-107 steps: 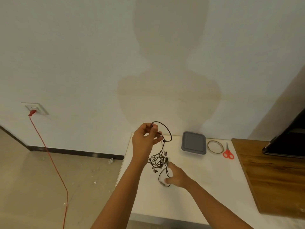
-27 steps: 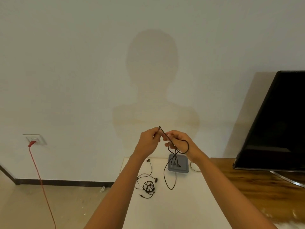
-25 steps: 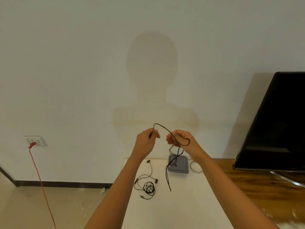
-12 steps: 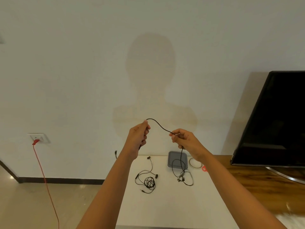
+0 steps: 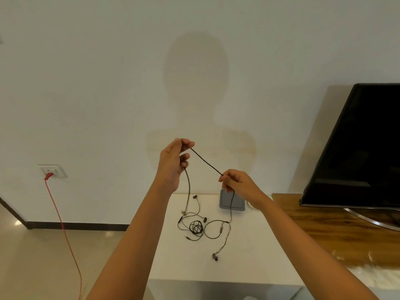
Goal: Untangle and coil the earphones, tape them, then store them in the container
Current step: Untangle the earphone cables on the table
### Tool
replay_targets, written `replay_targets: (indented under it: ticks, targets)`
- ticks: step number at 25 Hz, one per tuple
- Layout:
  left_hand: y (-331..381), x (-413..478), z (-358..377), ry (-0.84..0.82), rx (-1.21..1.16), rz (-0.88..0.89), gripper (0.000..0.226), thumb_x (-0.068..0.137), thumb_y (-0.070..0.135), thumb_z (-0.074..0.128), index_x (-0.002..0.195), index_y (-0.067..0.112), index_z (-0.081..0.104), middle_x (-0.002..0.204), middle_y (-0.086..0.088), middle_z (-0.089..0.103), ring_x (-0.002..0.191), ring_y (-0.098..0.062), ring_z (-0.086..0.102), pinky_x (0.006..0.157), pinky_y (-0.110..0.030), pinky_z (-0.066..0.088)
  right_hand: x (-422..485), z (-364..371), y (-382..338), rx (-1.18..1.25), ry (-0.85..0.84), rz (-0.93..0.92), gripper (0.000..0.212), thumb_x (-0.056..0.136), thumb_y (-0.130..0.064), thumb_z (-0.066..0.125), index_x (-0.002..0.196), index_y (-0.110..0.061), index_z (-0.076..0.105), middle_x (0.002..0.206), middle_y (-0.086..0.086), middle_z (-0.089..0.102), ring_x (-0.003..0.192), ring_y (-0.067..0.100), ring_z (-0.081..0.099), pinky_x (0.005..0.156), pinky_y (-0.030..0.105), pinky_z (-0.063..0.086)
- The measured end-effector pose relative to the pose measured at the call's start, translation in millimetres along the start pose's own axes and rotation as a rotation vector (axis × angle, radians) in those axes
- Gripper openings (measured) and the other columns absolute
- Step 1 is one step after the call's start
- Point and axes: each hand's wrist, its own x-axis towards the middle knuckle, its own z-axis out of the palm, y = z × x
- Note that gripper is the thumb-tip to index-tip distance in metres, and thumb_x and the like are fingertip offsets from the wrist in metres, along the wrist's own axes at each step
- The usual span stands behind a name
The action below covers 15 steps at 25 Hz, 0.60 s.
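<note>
A black earphone cable (image 5: 206, 163) runs taut between my two raised hands. My left hand (image 5: 173, 161) pinches its upper end, and one loose end hangs down from that hand toward the table. My right hand (image 5: 234, 182) pinches the cable lower; from there it drops in a loop to earbuds (image 5: 215, 257) lying on the white table (image 5: 173, 256). A second pair of black earphones (image 5: 195, 227) lies tangled on the table. A grey lidded container (image 5: 238, 203) stands at the table's back edge, partly behind my right hand.
A tape ring (image 5: 252, 206) peeks out behind my right wrist. A black TV screen (image 5: 357, 148) stands on a wooden surface (image 5: 324, 230) to the right. A red cord (image 5: 62, 224) hangs from a wall socket (image 5: 53, 171) at left.
My hands have moved apart and the cable between them has gone from arched to straight. My left hand has risen, and more cable with the earbuds now lies on the table.
</note>
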Motion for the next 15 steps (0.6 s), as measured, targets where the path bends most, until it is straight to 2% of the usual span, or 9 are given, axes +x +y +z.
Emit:
replay_targets:
  ticks: [5, 8, 11, 13, 15]
  targets:
    - [4.1, 5.3, -23.1, 0.148, -0.059, 0.127, 0.028, 0.101, 0.022, 0.042, 0.085, 0.022, 0.066, 0.090, 0.005, 0.069, 0.056, -0.004, 0.045, 0.044, -0.013, 0.031, -12.3, -6.8, 24.6, -0.078, -0.056, 0.084, 0.022, 0.097, -0.021, 0.051, 0.083, -0.015, 0.066, 0.070, 0.005, 0.059, 0.066, 0.014, 0.054, 0.067, 0.021, 0.046]
    - [-6.6, 7.4, -24.7, 0.168, 0.161, 0.186, 0.027, 0.101, 0.021, 0.042, 0.088, 0.022, 0.065, 0.090, 0.005, 0.070, 0.056, -0.002, 0.048, 0.050, -0.014, 0.037, -16.6, -2.8, 30.2, -0.157, 0.015, 0.116, 0.026, 0.098, -0.019, 0.047, 0.079, -0.018, 0.064, 0.064, 0.004, 0.056, 0.060, 0.015, 0.051, 0.061, 0.022, 0.044]
    - [-29.5, 3.3, -13.0, -0.034, 0.337, 0.087, 0.029, 0.102, 0.021, 0.040, 0.089, 0.015, 0.066, 0.091, -0.002, 0.071, 0.067, -0.007, 0.059, 0.058, -0.015, 0.047, -11.3, 8.4, 8.9, -0.178, 0.059, 0.033, 0.025, 0.097, -0.026, 0.051, 0.080, -0.018, 0.067, 0.060, 0.001, 0.050, 0.052, 0.011, 0.042, 0.051, 0.017, 0.038]
    - [-43.3, -0.2, -7.0, -0.186, 0.416, 0.011, 0.032, 0.102, 0.024, 0.041, 0.092, 0.011, 0.068, 0.095, -0.004, 0.072, 0.081, -0.012, 0.066, 0.069, -0.019, 0.053, -5.5, 15.0, -10.1, -0.225, 0.020, -0.012, 0.025, 0.095, -0.029, 0.053, 0.079, -0.019, 0.069, 0.058, -0.006, 0.054, 0.049, 0.003, 0.044, 0.053, 0.011, 0.037]
    - [-54.3, -3.5, -4.4, -0.302, 0.525, 0.012, 0.032, 0.100, 0.031, 0.044, 0.099, 0.011, 0.070, 0.100, -0.003, 0.072, 0.092, -0.013, 0.068, 0.082, -0.024, 0.055, -0.6, 18.9, -23.1, -0.257, 0.013, -0.015, 0.029, 0.094, -0.032, 0.054, 0.075, -0.017, 0.071, 0.054, -0.012, 0.057, 0.049, 0.000, 0.048, 0.057, 0.014, 0.040]
